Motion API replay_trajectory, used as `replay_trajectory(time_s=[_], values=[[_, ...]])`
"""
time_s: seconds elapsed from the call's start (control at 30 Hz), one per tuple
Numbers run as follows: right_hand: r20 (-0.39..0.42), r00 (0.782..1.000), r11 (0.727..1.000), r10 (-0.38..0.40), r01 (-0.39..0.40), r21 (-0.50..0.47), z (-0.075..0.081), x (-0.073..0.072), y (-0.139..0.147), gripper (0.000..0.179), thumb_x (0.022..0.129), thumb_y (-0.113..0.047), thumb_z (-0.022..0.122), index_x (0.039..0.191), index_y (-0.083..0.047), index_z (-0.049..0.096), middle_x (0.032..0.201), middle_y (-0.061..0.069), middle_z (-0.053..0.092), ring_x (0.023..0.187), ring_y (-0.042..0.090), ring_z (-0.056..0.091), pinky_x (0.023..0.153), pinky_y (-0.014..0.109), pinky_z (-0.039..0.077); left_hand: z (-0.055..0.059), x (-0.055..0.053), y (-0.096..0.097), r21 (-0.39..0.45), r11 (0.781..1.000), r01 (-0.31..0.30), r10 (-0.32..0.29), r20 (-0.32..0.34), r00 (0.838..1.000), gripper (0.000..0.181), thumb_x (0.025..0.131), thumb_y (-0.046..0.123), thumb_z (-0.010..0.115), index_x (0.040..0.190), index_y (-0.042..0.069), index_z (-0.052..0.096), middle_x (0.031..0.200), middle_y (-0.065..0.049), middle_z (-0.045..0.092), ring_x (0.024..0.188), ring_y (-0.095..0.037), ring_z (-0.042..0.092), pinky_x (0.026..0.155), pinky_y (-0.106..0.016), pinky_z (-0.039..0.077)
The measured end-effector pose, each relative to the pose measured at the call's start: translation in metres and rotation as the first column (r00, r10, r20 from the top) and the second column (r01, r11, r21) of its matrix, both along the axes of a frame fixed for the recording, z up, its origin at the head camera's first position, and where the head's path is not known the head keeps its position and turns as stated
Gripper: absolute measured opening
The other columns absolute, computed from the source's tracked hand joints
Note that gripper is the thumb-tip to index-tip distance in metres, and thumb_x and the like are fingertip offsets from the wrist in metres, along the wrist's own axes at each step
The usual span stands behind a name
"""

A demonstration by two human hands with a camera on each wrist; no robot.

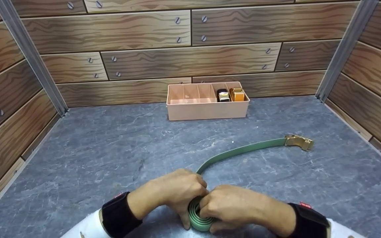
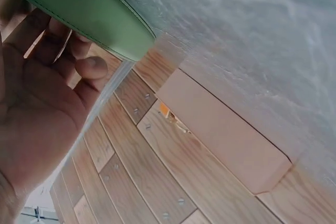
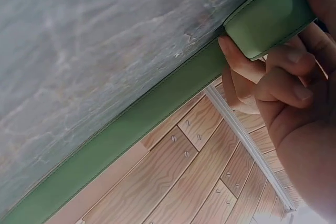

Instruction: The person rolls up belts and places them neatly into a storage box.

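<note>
A green belt point(image 1: 236, 151) stands on its edge on the grey marbled table, partly rolled into a coil point(image 1: 199, 223) near the front. Its loose length curves away to the back right and ends in a gold buckle point(image 1: 299, 142). My left hand point(image 1: 180, 190) holds the coil from the left, thumb low along its side. From the right, my right hand point(image 1: 235, 206) grips the same coil, with fingers bent over its top and into the middle. Stitching shows along the strap point(image 3: 131, 114) in the right wrist view. The fingers partly hide the coil.
At the back wall stands a pink divided box point(image 1: 207, 110). Its right compartments hold a dark rolled item with a shiny buckle point(image 1: 223, 95) and an orange one point(image 1: 238, 95). Wood-patterned panels point(image 1: 144, 31) enclose the table on the back, left and right.
</note>
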State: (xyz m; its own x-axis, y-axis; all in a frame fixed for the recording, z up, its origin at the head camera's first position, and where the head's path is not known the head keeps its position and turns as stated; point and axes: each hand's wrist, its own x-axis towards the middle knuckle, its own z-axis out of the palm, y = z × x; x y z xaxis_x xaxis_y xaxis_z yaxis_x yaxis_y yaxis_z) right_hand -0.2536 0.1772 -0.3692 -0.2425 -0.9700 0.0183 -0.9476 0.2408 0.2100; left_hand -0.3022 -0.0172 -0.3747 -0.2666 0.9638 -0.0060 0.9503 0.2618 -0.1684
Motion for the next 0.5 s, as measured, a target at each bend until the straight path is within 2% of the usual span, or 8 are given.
replay_trajectory(time_s=[0.07, 0.13, 0.2, 0.37, 0.5], values=[[0.004, 1.0, 1.0, 0.013, -0.013, 0.004, 0.0004, -0.0003, -0.0003, 0.022, 0.073, -0.04, 0.083, 0.084, -0.028, 0.068, 0.086, -0.017, 0.063, 0.076, -0.002, 0.061, 0.067, 0.017, 0.048, 0.0002, -0.0015, -0.0013, -0.013, 1.0, 0.0, 0.001, 0.064, 0.998, 0.067, 0.045, 0.059, 0.093, 0.101, 0.03, 0.071, 0.085, 0.016, 0.063, 0.079, 0.001, 0.058, 0.067, -0.017, 0.049], [0.001, 1.0, 0.999, 0.032, -0.032, 0.003, 0.0002, -0.0008, -0.0004, 0.021, 0.072, -0.038, 0.083, 0.083, -0.029, 0.067, 0.086, -0.017, 0.063, 0.077, -0.001, 0.061, 0.067, 0.017, 0.048, 0.0003, -0.0033, -0.0028, -0.02, 1.0, 0.006, -0.005, 0.094, 0.996, 0.068, 0.046, 0.056, 0.093, 0.104, 0.03, 0.071, 0.087, 0.016, 0.064, 0.082, 0.001, 0.057, 0.068, -0.016, 0.047], [0.001, 0.999, 0.999, 0.042, -0.042, -0.003, 0.0, -0.0013, -0.0001, 0.022, 0.071, -0.037, 0.084, 0.083, -0.029, 0.068, 0.086, -0.017, 0.063, 0.078, -0.001, 0.062, 0.068, 0.017, 0.049, 0.0004, -0.0045, -0.0037, -0.016, 1.0, 0.022, -0.021, 0.082, 0.996, 0.067, 0.047, 0.058, 0.093, 0.104, 0.031, 0.072, 0.086, 0.015, 0.062, 0.08, -0.001, 0.054, 0.067, -0.015, 0.044], [0.009, 0.999, 0.999, 0.03, -0.03, -0.027, -0.0006, -0.0027, 0.0023, 0.03, 0.068, -0.043, 0.086, 0.091, -0.029, 0.071, 0.09, -0.017, 0.064, 0.082, -0.002, 0.062, 0.072, 0.017, 0.05, 0.0006, -0.0035, -0.0022, 0.005, 0.999, 0.04, -0.04, -0.002, 0.999, 0.063, 0.045, 0.067, 0.089, 0.097, 0.034, 0.074, 0.079, 0.016, 0.057, 0.075, -0.005, 0.049, 0.06, -0.018, 0.034], [0.027, 0.999, 0.999, 0.043, -0.042, -0.028, 0.0011, -0.0038, 0.0028, 0.027, 0.068, -0.038, 0.086, 0.089, -0.029, 0.072, 0.089, -0.018, 0.064, 0.08, -0.003, 0.062, 0.071, 0.016, 0.05, 0.0018, -0.0021, -0.0009, -0.004, 1.0, 0.024, -0.024, 0.004, 1.0, 0.064, 0.045, 0.065, 0.09, 0.098, 0.034, 0.074, 0.081, 0.016, 0.06, 0.077, -0.004, 0.052, 0.062, -0.019, 0.036]])
